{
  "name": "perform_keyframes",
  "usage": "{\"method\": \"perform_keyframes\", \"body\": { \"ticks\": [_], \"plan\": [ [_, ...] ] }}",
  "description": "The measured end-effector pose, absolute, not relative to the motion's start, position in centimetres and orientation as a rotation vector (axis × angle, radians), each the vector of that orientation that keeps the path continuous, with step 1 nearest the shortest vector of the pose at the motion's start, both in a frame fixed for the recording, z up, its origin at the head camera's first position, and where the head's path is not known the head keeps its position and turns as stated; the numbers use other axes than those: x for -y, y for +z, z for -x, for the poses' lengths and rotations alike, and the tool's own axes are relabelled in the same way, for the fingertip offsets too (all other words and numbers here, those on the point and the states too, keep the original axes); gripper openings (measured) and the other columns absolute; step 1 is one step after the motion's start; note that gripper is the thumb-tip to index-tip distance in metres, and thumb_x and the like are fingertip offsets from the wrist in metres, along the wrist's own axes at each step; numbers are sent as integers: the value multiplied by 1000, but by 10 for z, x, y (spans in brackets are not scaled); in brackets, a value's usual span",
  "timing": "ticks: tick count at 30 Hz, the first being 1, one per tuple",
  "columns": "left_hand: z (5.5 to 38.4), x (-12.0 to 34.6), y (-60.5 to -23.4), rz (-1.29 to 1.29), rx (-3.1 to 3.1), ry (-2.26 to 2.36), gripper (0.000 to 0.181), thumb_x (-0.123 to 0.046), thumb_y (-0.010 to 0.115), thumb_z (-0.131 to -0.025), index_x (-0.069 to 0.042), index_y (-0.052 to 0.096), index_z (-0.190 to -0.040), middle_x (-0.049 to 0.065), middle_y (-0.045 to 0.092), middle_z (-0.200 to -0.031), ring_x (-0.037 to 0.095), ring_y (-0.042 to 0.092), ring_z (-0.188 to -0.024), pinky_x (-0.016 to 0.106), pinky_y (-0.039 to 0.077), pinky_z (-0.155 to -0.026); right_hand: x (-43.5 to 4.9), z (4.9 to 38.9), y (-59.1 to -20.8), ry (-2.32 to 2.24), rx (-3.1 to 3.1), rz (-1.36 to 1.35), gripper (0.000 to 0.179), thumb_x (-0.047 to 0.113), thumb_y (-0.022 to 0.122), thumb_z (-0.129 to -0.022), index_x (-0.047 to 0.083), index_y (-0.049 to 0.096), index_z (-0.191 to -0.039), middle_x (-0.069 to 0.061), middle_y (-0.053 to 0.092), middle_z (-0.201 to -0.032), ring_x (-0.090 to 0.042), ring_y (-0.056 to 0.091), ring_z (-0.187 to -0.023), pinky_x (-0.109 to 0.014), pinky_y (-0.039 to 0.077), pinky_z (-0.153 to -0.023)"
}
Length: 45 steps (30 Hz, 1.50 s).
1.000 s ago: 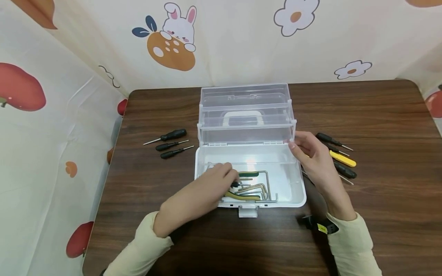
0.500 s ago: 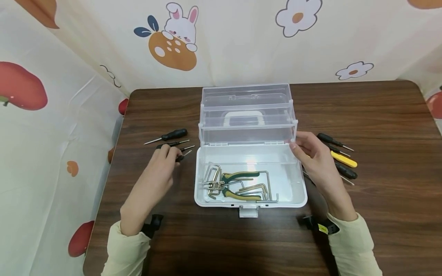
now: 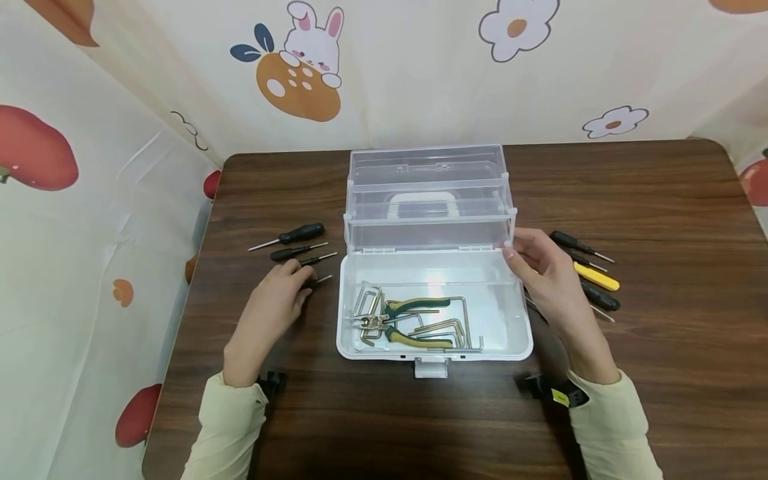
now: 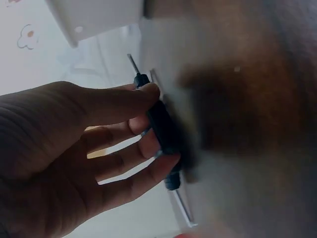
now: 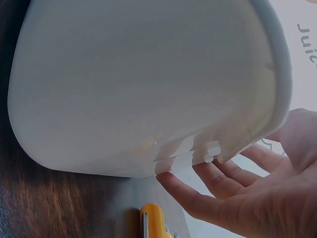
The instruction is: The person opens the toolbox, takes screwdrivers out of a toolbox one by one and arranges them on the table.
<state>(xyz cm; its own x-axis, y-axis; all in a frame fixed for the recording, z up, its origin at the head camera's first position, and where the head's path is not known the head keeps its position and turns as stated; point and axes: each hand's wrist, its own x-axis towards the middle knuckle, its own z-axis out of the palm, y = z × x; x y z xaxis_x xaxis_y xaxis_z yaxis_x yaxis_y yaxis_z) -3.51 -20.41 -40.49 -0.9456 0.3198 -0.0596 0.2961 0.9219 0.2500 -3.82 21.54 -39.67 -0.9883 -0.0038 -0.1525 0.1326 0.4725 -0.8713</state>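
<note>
My left hand [image 3: 270,303] is left of the white toolbox [image 3: 495,307], at the near end of a row of screwdrivers. It pinches a small black screwdriver [image 4: 161,124] between thumb and fingertips, low over the table; in the head view the hand covers most of its handle. My right hand [image 3: 552,287] holds the box's rear right corner by the hinge, thumb in front and fingers behind. Inside the box lie pliers with green and yellow handles [image 3: 420,341] and several hex keys [image 3: 465,313]. The clear lid [image 3: 426,233] stands raised at the back.
Left of the box lie a larger black screwdriver [image 3: 303,233] and two small ones. Past my right hand, several black-handled tools and a yellow-handled one [image 3: 596,276] rest on the wooden table [image 3: 678,300]. The box's latch [image 3: 431,369] juts toward the front.
My left hand has come out of the box, leftward to the screwdriver row, with the small black screwdriver, then shifted slightly lower. The pliers are now uncovered. My right hand stays at the corner.
</note>
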Motion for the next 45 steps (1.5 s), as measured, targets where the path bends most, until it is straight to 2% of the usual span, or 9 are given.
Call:
{"method": "perform_keyframes", "body": {
  "ticks": [8, 16, 20, 23, 25, 33, 38, 42, 45],
  "plan": [
    [37, 206, -420, -450, -3009, 267, 15, -6, 70, -93, -8, 66, -108, 13, 64, -103, 36, 64, -96, 54, 57, -68, -214, 39, -396, -1557, -2576, -101, 43, 34, 57, -108, 15, 57, -146, -15, 68, -129, -15, 64, -112, -15, 52, -81],
    [38, 202, -416, -424, -3018, 348, 12, -14, 70, -98, -9, 68, -109, 11, 66, -107, 34, 63, -101, 53, 57, -79, -215, 41, -397, -1597, -2522, -105, 48, 34, 57, -108, 13, 51, -151, -17, 65, -132, -20, 65, -113, -15, 53, -83],
    [45, 189, -405, -306, -2894, 820, 26, -25, 61, -107, -12, 66, -129, 9, 65, -127, 31, 61, -118, 53, 53, -97, -219, 42, -396, -1566, -2485, -126, 57, 38, 55, -109, 15, 41, -159, -17, 54, -149, -33, 59, -129, -38, 55, -100],
    [53, 177, -398, -181, -2656, 1270, 43, -36, 52, -110, -14, 55, -148, 8, 58, -146, 29, 58, -131, 53, 52, -105, -223, 45, -396, -1550, -2445, -131, 65, 42, 52, -109, 13, 31, -163, -18, 39, -162, -43, 47, -143, -63, 47, -111],
    [58, 169, -395, -82, -2457, 1506, 53, -42, 49, -111, -15, 45, -156, 9, 52, -154, 29, 55, -136, 53, 52, -107, -227, 47, -396, -1563, -2394, -138, 69, 44, 49, -109, 13, 24, -166, -20, 33, -166, -47, 40, -148, -70, 41, -112],
    [79, 151, -395, 155, -2038, 1753, 70, -55, 43, -108, -22, 24, -167, 6, 29, -170, 37, 41, -150, 63, 42, -115, -233, 60, -400, -1629, -2117, -212, 84, 58, 43, -107, 15, 6, -169, -13, 6, -177, -40, 21, -160, -66, 30, -122],
    [85, 150, -397, 162, -1982, 1779, 73, -54, 44, -108, -18, 22, -167, 11, 33, -168, 38, 44, -147, 62, 43, -114, -231, 65, -401, -1658, -2042, -189, 81, 51, 47, -108, 11, 12, -169, -15, 17, -175, -36, 26, -158, -65, 24, -125],
    [85, 150, -400, 137, -1932, 1845, 72, -50, 47, -109, -16, 24, -167, 12, 36, -167, 36, 44, -148, 61, 43, -114, -232, 65, -400, -1668, -2051, -157, 76, 46, 49, -109, 11, 16, -168, -17, 24, -172, -36, 35, -152, -64, 28, -124],
    [83, 151, -403, 127, -1917, 1891, 70, -47, 49, -109, -15, 26, -166, 13, 36, -167, 34, 42, -150, 60, 43, -114, -233, 65, -400, -1661, -2065, -151, 75, 43, 52, -109, 14, 18, -168, -16, 25, -173, -34, 37, -150, -54, 36, -123]
  ]
}}
